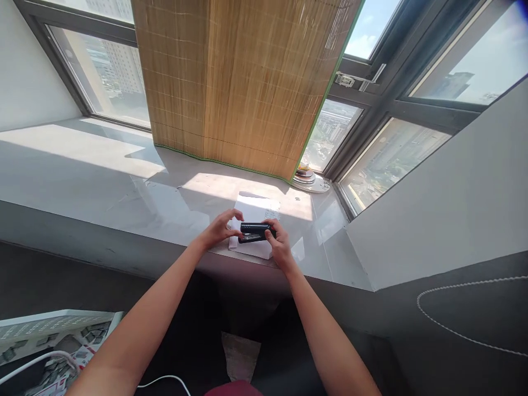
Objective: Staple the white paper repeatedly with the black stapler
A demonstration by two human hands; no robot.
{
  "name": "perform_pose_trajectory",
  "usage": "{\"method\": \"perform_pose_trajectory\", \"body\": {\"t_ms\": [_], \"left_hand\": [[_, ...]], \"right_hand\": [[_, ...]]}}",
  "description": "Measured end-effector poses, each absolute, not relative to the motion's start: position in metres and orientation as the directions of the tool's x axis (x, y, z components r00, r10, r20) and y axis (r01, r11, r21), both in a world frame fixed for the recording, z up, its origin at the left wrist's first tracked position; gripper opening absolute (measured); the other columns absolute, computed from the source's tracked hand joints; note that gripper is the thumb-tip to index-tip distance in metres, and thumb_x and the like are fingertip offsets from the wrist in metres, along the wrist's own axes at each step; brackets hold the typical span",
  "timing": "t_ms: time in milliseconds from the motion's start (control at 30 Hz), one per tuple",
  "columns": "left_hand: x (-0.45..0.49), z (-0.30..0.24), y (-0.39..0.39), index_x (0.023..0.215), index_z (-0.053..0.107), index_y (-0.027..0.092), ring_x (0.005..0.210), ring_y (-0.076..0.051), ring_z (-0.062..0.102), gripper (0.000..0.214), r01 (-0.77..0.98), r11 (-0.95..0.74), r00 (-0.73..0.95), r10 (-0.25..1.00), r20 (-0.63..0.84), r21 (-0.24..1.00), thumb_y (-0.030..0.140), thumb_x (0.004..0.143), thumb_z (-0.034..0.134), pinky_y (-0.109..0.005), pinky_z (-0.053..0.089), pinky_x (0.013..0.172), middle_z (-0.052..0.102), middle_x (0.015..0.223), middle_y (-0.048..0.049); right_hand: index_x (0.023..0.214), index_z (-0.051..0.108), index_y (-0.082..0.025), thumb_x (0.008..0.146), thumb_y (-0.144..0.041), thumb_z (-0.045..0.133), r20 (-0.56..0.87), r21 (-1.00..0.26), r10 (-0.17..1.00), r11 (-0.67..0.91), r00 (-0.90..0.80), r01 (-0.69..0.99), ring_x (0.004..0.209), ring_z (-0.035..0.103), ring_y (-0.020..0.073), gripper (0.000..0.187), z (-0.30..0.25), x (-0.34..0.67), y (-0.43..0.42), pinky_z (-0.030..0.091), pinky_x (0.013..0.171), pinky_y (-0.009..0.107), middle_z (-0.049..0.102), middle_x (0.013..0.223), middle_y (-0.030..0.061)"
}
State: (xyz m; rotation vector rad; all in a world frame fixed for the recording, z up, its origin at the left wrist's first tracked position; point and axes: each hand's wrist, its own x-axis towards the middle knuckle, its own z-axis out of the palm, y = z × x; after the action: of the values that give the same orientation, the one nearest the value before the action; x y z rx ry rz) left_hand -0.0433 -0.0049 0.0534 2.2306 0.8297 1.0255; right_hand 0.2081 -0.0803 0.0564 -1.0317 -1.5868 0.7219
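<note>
A dark stapler [254,227] is held sideways above white paper [254,250] on the pale window ledge. My right hand [279,240] grips its right end, with the thumb on the near side. The stapler's two arms gape apart at the left end. There my left hand [223,228] is curved with thumb and fingers apart, the thumb tip beside the lower arm. Whether that thumb touches the stapler I cannot tell. Small dark marks show on the paper's right part, behind the stapler.
A bamboo blind [243,82] hangs down to the tiled ledge [103,181]. Stacked round items [307,180] stand in the window corner. Below left is a white perforated basket [58,319] with a white cable [37,363]. A thin cord [437,322] loops at the right.
</note>
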Motion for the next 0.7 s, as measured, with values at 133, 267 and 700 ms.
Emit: {"method": "perform_pose_trajectory", "body": {"t_ms": [133,267,700], "left_hand": [[-0.039,0.05,-0.001,0.127,0.067,0.026,0.138,-0.03,0.056,0.038,0.438,-0.69,0.593,0.704,0.392,0.576,0.044,0.093,0.071,-0.051,0.043,0.118,0.063,0.147,-0.01],[-0.036,0.038,0.005,0.132,0.07,0.026,0.149,-0.037,0.045,0.046,0.566,-0.664,0.603,0.738,0.304,0.488,0.051,0.093,0.07,-0.057,0.035,0.123,0.053,0.159,-0.0126],[-0.034,0.037,0.002,0.132,0.07,0.027,0.147,-0.036,0.046,0.047,0.612,-0.685,0.624,0.725,0.291,0.394,0.057,0.096,0.062,-0.055,0.034,0.121,0.056,0.155,-0.013]], "right_hand": [[0.119,0.067,-0.023,0.101,-0.046,0.057,0.418,-0.871,0.906,0.379,0.067,0.312,0.101,0.061,0.0247,0.031,0.052,0.249,-0.093,0.049,0.093,0.037,0.066,0.109,0.0057],[0.119,0.068,-0.022,0.098,-0.049,0.058,0.407,-0.86,0.877,0.275,0.255,0.429,0.103,0.061,0.0274,0.035,0.042,0.316,-0.107,0.05,0.093,0.041,0.067,0.111,0.0085],[0.117,0.071,-0.023,0.093,-0.039,0.058,0.359,-0.801,0.931,0.272,0.063,0.534,0.1,0.062,0.0271,0.032,0.035,0.329,-0.103,0.05,0.094,0.045,0.071,0.113,0.0077]]}}
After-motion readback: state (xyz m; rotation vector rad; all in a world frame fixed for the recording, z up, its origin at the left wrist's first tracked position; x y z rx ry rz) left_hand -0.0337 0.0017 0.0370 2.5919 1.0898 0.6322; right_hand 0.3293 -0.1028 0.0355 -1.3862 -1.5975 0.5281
